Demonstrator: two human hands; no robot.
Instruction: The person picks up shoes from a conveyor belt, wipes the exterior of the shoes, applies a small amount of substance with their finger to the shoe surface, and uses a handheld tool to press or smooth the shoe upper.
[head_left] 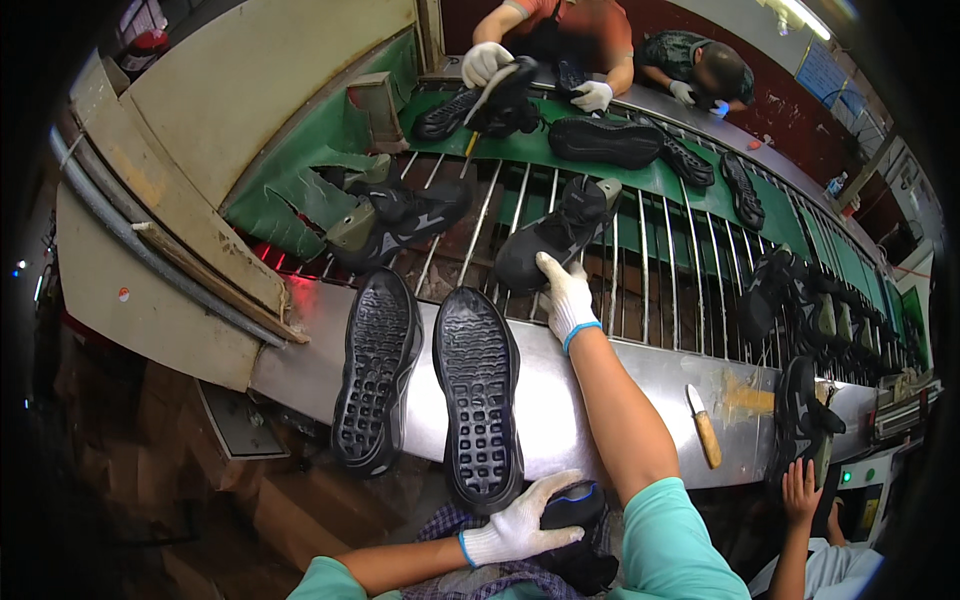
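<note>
My right hand (567, 290), in a white glove with a blue cuff, is closed on the toe end of a black shoe (545, 245) on the metal-rod conveyor (640, 270). A pale last sticks out of its heel. Low at my front, my gloved left hand (522, 528) wraps a dark shoe (575, 508) with blue at its opening; much of it is hidden. Two black soles, a left one (378, 370) and a right one (477, 395), lie on the steel ledge (560, 410), tread cavities upward, their near ends past its edge. Another black shoe (405, 220) sits further left.
A knife with a wooden handle (707, 438) lies on the ledge at right. Black soles (605, 142) rest on the green belt (560, 180) beyond. Several shoes (800, 310) stand at right. Co-workers' gloved hands (487, 65) work opposite; a bare hand (800, 490) touches a shoe at lower right.
</note>
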